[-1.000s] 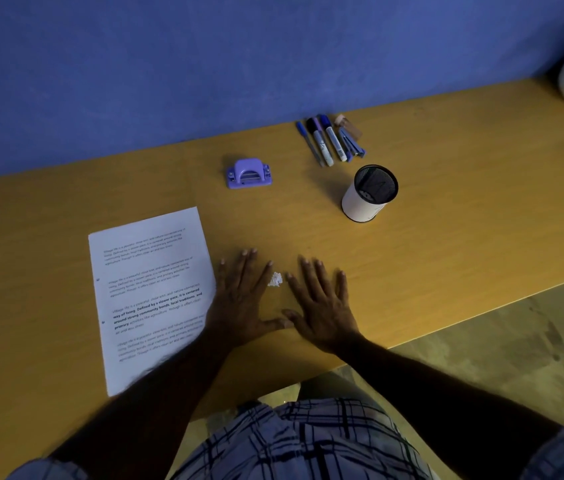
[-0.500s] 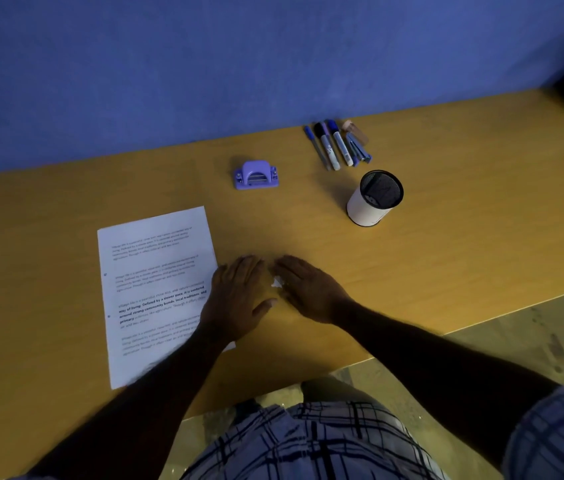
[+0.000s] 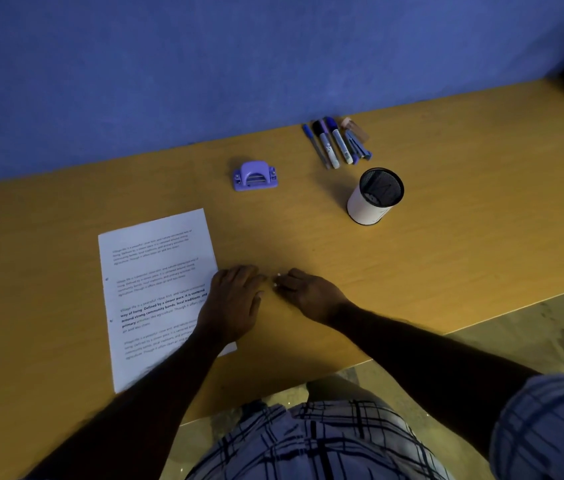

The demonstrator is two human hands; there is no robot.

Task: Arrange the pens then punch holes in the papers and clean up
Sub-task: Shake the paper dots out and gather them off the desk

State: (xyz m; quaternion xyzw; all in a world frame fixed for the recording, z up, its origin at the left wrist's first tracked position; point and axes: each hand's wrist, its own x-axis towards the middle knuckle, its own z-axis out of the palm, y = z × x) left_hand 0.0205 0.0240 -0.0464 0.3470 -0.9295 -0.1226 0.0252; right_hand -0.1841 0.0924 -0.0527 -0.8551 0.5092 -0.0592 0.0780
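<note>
My hands have closed in on the punched paper scraps (image 3: 277, 278), now nearly hidden between them on the desk (image 3: 446, 237). My left hand (image 3: 235, 299) lies flat and relaxed at the edge of the papers (image 3: 156, 271). My right hand (image 3: 311, 292) curls its fingertips over the scraps; whether it grips them I cannot tell. Clean-up has begun.

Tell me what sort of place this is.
Likely an office or study desk: a wooden desktop against a blue wall, holding a printed sheet, a purple hole punch, and pens beside a mesh pen cup.
</note>
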